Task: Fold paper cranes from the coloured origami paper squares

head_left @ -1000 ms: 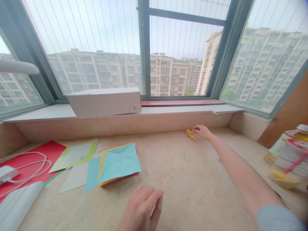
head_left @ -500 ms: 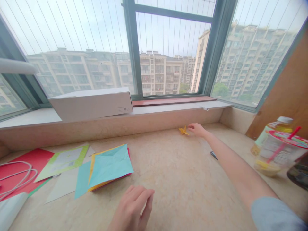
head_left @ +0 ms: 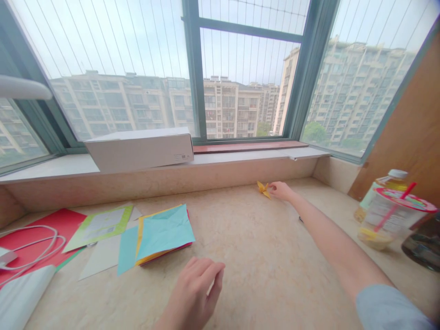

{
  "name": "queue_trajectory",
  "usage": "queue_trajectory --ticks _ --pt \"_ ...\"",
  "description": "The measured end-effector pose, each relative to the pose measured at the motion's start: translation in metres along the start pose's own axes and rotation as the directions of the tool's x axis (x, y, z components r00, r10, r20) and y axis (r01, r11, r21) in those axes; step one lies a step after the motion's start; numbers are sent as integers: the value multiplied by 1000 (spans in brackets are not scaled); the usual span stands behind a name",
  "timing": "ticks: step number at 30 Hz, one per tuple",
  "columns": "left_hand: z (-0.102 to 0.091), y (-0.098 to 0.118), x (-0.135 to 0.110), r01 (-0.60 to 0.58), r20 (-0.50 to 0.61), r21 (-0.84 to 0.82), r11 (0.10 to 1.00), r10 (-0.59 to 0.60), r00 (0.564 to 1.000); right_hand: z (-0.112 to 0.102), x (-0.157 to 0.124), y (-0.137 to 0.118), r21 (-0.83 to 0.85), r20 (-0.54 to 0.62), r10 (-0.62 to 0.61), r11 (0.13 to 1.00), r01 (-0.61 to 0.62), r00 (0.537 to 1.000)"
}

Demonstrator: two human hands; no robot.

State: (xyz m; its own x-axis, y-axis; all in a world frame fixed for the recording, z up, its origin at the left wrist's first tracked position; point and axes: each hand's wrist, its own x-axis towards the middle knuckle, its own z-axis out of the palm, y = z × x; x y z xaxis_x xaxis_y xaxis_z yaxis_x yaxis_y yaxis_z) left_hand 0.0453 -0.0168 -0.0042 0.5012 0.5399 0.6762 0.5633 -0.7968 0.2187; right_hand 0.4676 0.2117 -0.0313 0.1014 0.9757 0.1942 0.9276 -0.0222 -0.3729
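A small yellow origami crane [head_left: 263,189] rests on the stone counter near the back ledge. My right hand [head_left: 280,189] reaches out to it, thumb and fingertips closed at its right side, apparently pinching an edge. Closer to me, my left hand [head_left: 195,289] hovers over or rests on the counter, its fingers curled and the thumb tip near the index finger, with nothing visible in it. Just beyond that hand lies a stack of coloured paper [head_left: 167,232], a creased light-blue sheet on top.
Left: a red sheet [head_left: 70,219], a green-bordered packet [head_left: 99,228], a white cable [head_left: 51,240] and a white roll-like object [head_left: 25,295]. A white box [head_left: 140,151] sits on the sill. Right: a lidded cup with straw [head_left: 388,220], a bottle [head_left: 395,181] and a dark round object [head_left: 424,243].
The crane has turned slightly beside my right fingertips. My left hand keeps its curled pose. The whole view has shifted a little.
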Motion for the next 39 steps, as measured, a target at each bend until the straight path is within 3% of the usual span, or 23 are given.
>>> queue_trajectory --ticks 5,9,13,19,23,27,34,39 --pt "0 -2 0 -19 3 18 1000 19 1000 -20 -19 -5 -48 -22 10 999 -11 1000" --pt "0 -9 0 -18 64 78 997 13 998 -35 -50 -30 -49 -41 -32 998 30 999" --pt "-3 -19 2 0 82 147 989 -12 997 -32 -98 -86 4 -28 -170 985 170 985" --pt "-17 -38 9 51 55 270 961 -69 996 1 -173 -194 57 -29 -388 919 389 921" --pt "-25 -49 7 98 -22 315 944 -96 995 19 -195 -230 7 -68 -425 904 427 902" --pt "-26 -52 4 114 -51 314 942 -103 993 11 -182 -207 -77 -92 -382 923 376 919" --pt "-23 -40 8 97 12 300 949 -106 994 -33 -91 -95 -166 -168 -84 984 56 982" --pt "-25 -39 9 100 25 331 938 -115 993 -14 -40 -53 -153 -126 2 988 -21 992"
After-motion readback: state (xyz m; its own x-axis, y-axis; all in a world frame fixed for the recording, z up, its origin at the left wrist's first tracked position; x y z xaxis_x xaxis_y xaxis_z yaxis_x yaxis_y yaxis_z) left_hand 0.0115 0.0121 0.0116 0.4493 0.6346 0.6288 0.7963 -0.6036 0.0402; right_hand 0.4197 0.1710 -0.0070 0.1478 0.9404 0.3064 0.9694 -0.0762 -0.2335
